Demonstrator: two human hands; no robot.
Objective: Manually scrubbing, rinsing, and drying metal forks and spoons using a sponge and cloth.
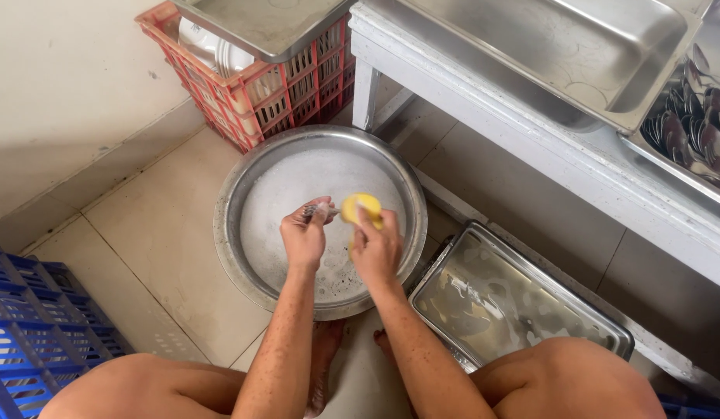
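The person squats on the tiled floor [166, 256] with both forearms reaching down over one large round steel basin [244, 194] that holds cloudy, soapy water. The left hand [303, 237] is closed around a small metal utensil [313, 209], apparently a fork, though its end is too small to make out for certain; the utensil sticks out past the fingers above the middle of the basin. The right hand [375, 248] is curled around one yellow sponge [361, 208], which sits just beside the tip of the utensil, nearly touching it. To the right of the basin, on the floor and close against its rim, lies one rectangular steel tray [523, 302] with suds and shallow water in it. Behind the basin stands one red plastic crate [282, 93] holding white plates [212, 50], whose number cannot be counted, with one flat steel tray [267, 23] laid across its top. At the lower left is one blue plastic crate [42, 326]. Along the upper right runs a white table [546, 147] carrying two deep steel pans: one [562, 46] shows only its bare inside, and the other [697, 116] is filled with many spoons, too crowded to count. The person's two bare knees frame the bottom edge of the view, and bare feet show below the basin.
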